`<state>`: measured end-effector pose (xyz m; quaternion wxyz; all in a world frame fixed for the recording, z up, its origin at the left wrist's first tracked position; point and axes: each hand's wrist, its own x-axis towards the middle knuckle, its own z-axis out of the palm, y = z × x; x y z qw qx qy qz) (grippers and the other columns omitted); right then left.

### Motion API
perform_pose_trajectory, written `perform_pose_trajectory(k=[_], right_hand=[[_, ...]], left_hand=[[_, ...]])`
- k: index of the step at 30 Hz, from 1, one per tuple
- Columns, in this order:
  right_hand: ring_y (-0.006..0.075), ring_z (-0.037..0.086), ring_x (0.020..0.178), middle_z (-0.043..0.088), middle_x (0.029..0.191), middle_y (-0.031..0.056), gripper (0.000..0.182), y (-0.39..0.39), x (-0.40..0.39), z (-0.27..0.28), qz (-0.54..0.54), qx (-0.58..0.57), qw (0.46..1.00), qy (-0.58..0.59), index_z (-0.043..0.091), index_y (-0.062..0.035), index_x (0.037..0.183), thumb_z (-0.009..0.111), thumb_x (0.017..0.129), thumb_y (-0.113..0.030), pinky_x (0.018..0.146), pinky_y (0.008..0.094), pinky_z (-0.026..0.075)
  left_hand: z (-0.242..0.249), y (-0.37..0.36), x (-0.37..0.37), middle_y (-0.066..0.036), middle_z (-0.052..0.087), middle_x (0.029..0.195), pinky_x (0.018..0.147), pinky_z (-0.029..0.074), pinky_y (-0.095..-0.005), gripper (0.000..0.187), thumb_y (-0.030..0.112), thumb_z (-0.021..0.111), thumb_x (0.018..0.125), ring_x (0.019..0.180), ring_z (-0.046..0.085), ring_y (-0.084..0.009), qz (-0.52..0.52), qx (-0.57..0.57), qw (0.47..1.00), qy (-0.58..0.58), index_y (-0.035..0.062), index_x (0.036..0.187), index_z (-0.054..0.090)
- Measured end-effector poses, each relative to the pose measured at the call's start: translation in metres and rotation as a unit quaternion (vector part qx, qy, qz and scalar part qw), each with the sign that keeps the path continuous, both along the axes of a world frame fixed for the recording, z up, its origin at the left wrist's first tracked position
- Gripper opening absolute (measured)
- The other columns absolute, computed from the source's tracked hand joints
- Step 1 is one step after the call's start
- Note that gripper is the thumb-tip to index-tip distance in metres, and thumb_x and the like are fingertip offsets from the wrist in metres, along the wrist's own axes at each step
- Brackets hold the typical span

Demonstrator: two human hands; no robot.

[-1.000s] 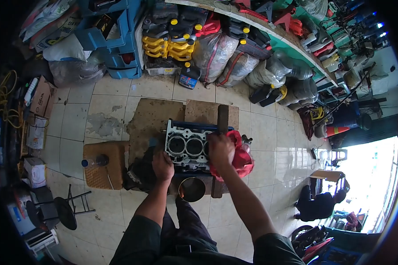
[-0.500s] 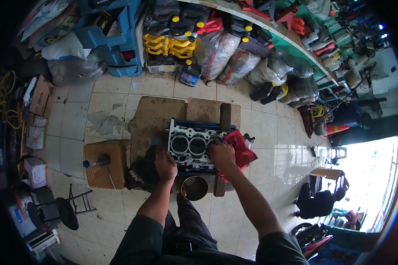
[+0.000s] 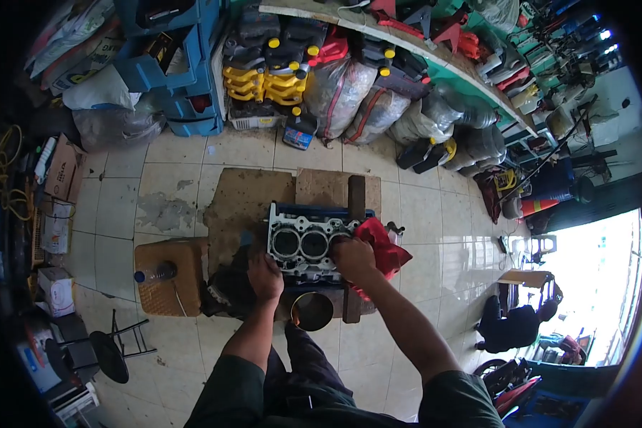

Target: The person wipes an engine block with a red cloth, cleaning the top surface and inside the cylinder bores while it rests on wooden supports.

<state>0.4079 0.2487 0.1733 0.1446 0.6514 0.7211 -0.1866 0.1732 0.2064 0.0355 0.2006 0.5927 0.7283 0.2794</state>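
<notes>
A grey metal engine block (image 3: 301, 265) with round cylinder bores lies on the work surface in front of me. My left hand (image 3: 266, 277) is closed around its near left corner. At the rightmost bore is my right hand (image 3: 354, 261), palm down, its fingers curled down and hidden in or behind the opening. A red cloth (image 3: 386, 251) is bunched over the block's right end, against my right hand; whether the fingers hold part of it cannot be seen. Dark crumpled material (image 3: 230, 289) lies left of my left hand.
Cardboard (image 3: 246, 192) and a wooden bar (image 3: 355, 196) lie around the block. A round tin (image 3: 312, 312) stands near my feet. To the left, a bottle (image 3: 157, 272) lies on a brown stool (image 3: 150, 296). Oil jugs (image 3: 285, 89) fill the far shelf; a person (image 3: 510, 324) is at the right.
My right hand has shifted slightly, staying at the rightmost bore. My left hand keeps its place on the block's corner. The whole view has tilted a little.
</notes>
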Motion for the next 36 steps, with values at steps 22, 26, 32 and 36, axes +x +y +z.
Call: perform_pose_trajectory(k=[22, 26, 32, 36], right_hand=[[0.0309, 0.064, 0.111, 0.069, 0.112, 0.0076, 0.020, -0.025, -0.003, -0.012, -0.017, 0.179, 0.984, 0.010, 0.078, -0.0163, 0.107, 0.071, 0.088, -0.020, 0.098, 0.0514, 0.051], [0.0314, 0.064, 0.118, 0.070, 0.121, 0.0103, 0.026, 0.013, -0.005, 0.025, 0.015, 0.065, 0.995, -0.075, 0.079, -0.0179, 0.113, 0.071, 0.089, -0.020, 0.104, 0.0509, 0.050], [0.0325, 0.062, 0.123, 0.070, 0.125, 0.0107, 0.028, 0.013, 0.014, -0.013, 0.148, 0.161, 0.975, -0.023, 0.078, -0.0190, 0.116, 0.065, 0.092, -0.017, 0.106, 0.0528, 0.047], [0.0321, 0.061, 0.120, 0.070, 0.122, 0.0100, 0.026, -0.001, 0.019, -0.012, 0.147, 0.179, 0.971, -0.060, 0.078, -0.0157, 0.114, 0.066, 0.091, -0.018, 0.104, 0.0525, 0.048]], left_hand=[[-0.004, 0.001, 0.001, -0.024, 0.067, 0.106, 0.082, 0.053, -0.0603, 0.027, 0.021, 0.046, 0.109, 0.097, 0.063, -0.0481, 0.001, 0.058, 0.998, 0.002, 0.0018, 0.111, 0.065], [0.005, 0.004, 0.001, -0.025, 0.067, 0.103, 0.080, 0.053, -0.0604, 0.026, 0.020, 0.046, 0.109, 0.095, 0.063, -0.0490, 0.011, 0.043, 0.999, -0.029, 0.0016, 0.109, 0.065], [0.005, 0.005, 0.002, -0.025, 0.066, 0.102, 0.081, 0.054, -0.0602, 0.028, 0.022, 0.044, 0.110, 0.095, 0.064, -0.0488, 0.012, 0.031, 0.999, -0.018, 0.0011, 0.108, 0.063], [0.005, 0.003, 0.000, -0.025, 0.066, 0.101, 0.082, 0.053, -0.0607, 0.028, 0.023, 0.044, 0.110, 0.094, 0.063, -0.0492, 0.002, 0.036, 0.999, -0.005, 0.0009, 0.105, 0.062]])
